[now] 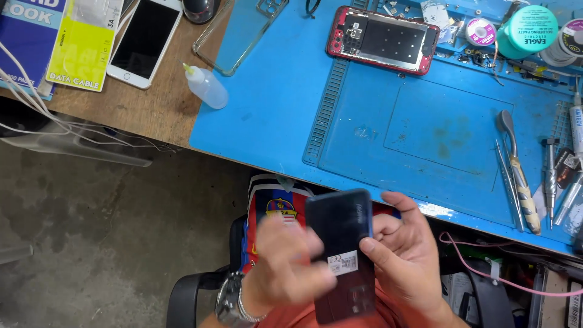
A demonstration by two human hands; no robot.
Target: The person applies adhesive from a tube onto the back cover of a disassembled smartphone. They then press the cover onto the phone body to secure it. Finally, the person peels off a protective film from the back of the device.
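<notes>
Fingers of the right hand clasp a dark, glossy rectangular phone back-up at lower centre of the frame, while the blurred left hand curls against its left edge.

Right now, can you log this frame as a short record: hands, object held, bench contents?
Left hand: blurred, touching the dark phone, wristwatch on the wrist
Right hand: gripping the dark phone, thumb on its back
Blue mat: opened red phone, tweezers, screwdriver
Wooden bench: white phone, small squeeze bottle
</notes>
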